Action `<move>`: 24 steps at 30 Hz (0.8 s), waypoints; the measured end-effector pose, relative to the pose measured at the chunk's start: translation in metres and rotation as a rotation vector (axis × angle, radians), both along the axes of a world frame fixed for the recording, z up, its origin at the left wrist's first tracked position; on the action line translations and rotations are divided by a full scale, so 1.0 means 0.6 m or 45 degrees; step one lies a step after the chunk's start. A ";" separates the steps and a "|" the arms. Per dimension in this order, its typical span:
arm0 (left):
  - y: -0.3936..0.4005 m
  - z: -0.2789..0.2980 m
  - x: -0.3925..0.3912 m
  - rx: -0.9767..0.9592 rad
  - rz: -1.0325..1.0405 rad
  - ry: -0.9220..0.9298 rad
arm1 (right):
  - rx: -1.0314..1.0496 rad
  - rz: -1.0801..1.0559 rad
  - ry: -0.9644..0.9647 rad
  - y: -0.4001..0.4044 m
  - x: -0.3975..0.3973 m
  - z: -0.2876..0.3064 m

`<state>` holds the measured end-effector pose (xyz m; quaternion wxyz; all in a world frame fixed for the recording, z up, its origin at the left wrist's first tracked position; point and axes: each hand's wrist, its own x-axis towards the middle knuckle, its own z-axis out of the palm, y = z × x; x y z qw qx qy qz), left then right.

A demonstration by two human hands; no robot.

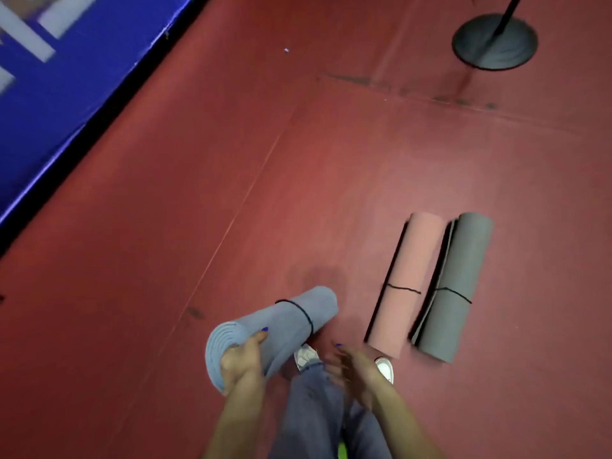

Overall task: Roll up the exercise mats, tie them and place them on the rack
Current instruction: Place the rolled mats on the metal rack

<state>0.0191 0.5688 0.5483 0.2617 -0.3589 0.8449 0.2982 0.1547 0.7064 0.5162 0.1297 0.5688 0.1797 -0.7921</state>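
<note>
A rolled blue-grey mat (284,323) with a black cord round it is lifted off the red floor, and my left hand (243,354) grips it near its spiral end. My right hand (347,361) hovers beside it, blurred, fingers spread and holding nothing. To the right, a rolled pink mat (405,286) and a rolled grey mat (455,289) lie side by side on the floor, each tied with a black cord. No rack is in view.
A round black stand base (495,41) with a pole stands at the far right. A blue padded barrier (49,104) with a black edge runs along the left. My white shoes (306,356) and jeans are below the hands.
</note>
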 end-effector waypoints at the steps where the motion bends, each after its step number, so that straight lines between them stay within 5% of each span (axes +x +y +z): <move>1: -0.048 0.037 -0.009 -0.087 -0.131 0.035 | 0.019 0.041 0.047 -0.017 -0.021 0.028; 10: -0.474 0.222 -0.150 -0.282 -0.077 0.499 | 0.411 0.515 0.424 -0.203 -0.318 0.169; 14: -0.571 0.287 -0.248 -0.687 -0.289 0.696 | 0.520 0.925 0.640 -0.303 -0.512 0.233; 17: -0.611 0.323 -0.314 -0.771 -0.413 0.794 | 0.595 1.104 0.739 -0.390 -0.621 0.277; 24: -0.688 0.401 -0.448 -0.810 -0.324 1.084 | -0.016 1.595 0.495 -0.604 -0.751 0.290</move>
